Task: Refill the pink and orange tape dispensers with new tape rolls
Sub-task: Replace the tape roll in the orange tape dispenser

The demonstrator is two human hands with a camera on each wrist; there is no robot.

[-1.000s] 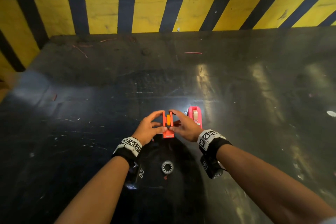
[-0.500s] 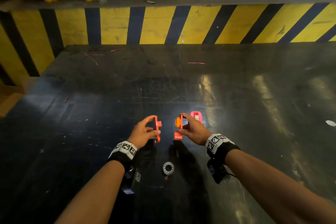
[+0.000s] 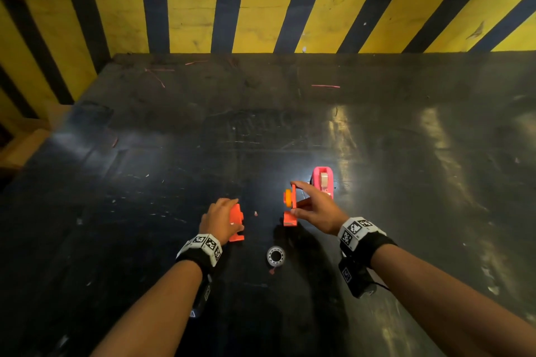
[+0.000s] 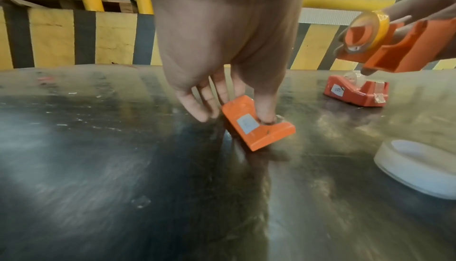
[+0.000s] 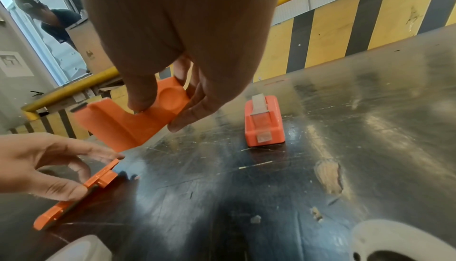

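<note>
With the orange plastic tape dispenser split, the left hand (image 3: 219, 219) pinches its flat side cover (image 4: 256, 123) against the table while the right hand (image 3: 317, 207) grips the half carrying the nearly spent yellowish roll (image 4: 370, 29), which probably must come off next.

From my right wrist camera I see my right hand (image 5: 177, 54) pinching one orange dispenser half (image 5: 138, 117) in the air above the dark desk (image 5: 345, 148). At lower left my left hand (image 5: 42, 165) holds the other orange half (image 5: 81, 193) tilted against the desk. The pink dispenser (image 5: 264, 120) stands apart, with a white tape roll (image 5: 394, 243) nearest the lens.
</note>
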